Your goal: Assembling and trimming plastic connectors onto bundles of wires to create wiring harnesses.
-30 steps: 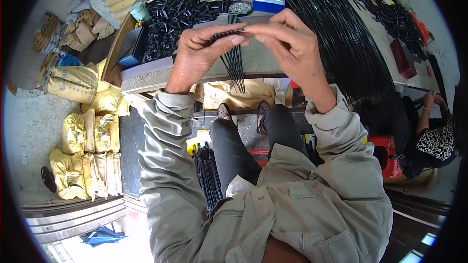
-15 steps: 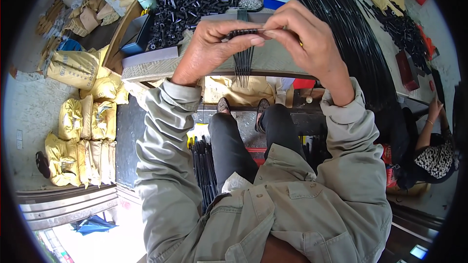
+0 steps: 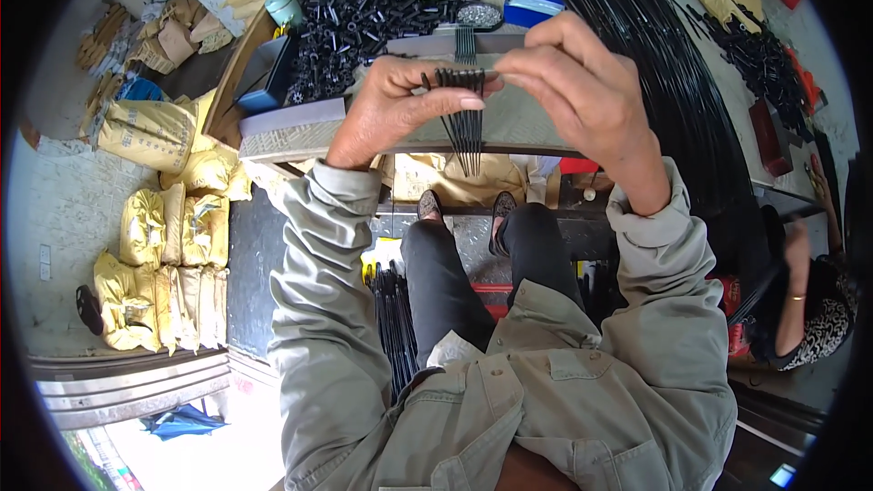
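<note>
Above the bench's front edge, my left hand (image 3: 396,102) pinches a row of thin black rods (image 3: 466,127), which look like umbrella ribs. Their thick dark heads stand side by side above my thumb, and the thin ends fan downward. Close by on the right, my right hand (image 3: 582,95) has its thumb and forefinger pressed together, level with the row's right end. Whatever lies between those fingertips is too small to make out. Behind my hands, more thin dark rods (image 3: 466,44) run toward the back across a grey strip.
Small black tubular parts (image 3: 364,23) heap at the back left beside a blue box (image 3: 535,7) and a dish of tiny metal pieces (image 3: 479,15). Long black rods (image 3: 655,55) cover the bench's right. Yellow sacks (image 3: 145,227) line the left wall. A co-worker's arm (image 3: 794,291) shows at right.
The row of rod heads has tipped up and now shows above my left thumb. My right hand has drawn slightly away to the right. The co-worker's arm has moved down.
</note>
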Motion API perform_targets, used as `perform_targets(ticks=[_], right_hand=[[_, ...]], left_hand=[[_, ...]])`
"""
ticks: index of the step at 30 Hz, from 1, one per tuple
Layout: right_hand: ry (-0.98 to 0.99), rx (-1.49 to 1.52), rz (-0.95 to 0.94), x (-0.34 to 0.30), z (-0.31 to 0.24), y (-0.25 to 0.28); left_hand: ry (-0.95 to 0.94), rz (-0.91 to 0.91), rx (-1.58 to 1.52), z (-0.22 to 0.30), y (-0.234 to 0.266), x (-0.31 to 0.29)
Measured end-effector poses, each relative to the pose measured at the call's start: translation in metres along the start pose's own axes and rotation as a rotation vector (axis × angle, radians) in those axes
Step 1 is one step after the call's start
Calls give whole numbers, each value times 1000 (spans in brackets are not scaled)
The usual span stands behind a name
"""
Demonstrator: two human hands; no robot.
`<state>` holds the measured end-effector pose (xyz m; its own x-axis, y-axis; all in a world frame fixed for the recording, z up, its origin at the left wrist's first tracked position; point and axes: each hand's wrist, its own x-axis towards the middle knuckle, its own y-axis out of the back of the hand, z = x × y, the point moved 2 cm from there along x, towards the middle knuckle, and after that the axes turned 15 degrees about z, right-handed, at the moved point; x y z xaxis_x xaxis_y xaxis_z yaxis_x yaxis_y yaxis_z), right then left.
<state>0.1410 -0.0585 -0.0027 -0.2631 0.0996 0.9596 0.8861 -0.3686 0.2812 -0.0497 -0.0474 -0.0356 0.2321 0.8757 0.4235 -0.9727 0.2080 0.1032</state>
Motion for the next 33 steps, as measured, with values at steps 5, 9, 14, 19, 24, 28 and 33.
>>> perform_targets(ticks=[5,9,14,19,24,28,33], right_hand=[[2,-23,-41,-3,0,0],[-79,132,-18,-3,6,-8],[0,30,-64,-1,6,-7],[3,56,-52,-5,3,-8],[-15,130,-38,-5,11,-14],[43,71,-49,-3,7,-19],[103,-91,-197,19,-3,-17]], left_hand=[[-84,16,133,1,-5,0],[-248,25,272,-4,-1,5],[-441,74,307,-5,-3,6],[-459,74,320,-6,-5,4],[-460,140,392,-7,-7,5],[-486,158,434,-18,-5,6],[-231,156,831,-73,-3,-8]])
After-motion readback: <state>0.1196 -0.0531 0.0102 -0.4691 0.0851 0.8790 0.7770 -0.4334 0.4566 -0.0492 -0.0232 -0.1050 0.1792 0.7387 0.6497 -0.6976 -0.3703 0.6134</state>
